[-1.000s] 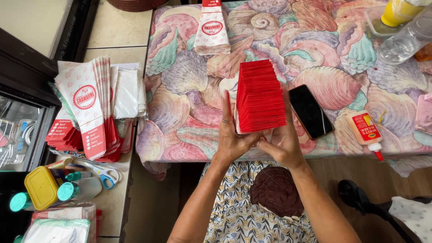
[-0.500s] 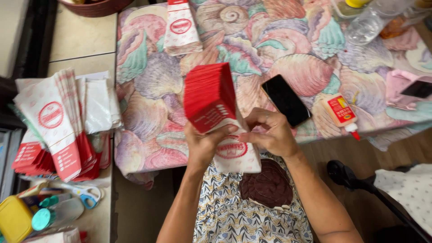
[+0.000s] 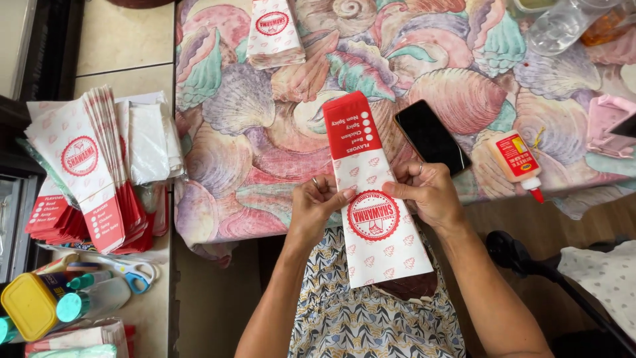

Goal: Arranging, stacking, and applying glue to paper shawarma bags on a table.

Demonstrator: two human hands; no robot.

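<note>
A long white paper bag with a red end and a round red stamp lies flat, reaching from the table edge over my lap. My left hand pinches its left edge, thumb on the paper. My right hand holds the right edge at the same height. The stack beneath the top bag is hidden by it. A black phone lies just beyond my right hand, and a small glue bottle with a red tip lies to its right.
A seashell-patterned cloth covers the table. Another folded bag lies at the far side. On the tiled surface at left stand a fanned pile of bags, scissors and a yellow-lidded jar. A clear plastic bottle sits top right.
The red-edged stack that both hands held upright has been turned and laid down, so a bag's flat printed face now shows. The camera has also shifted.
</note>
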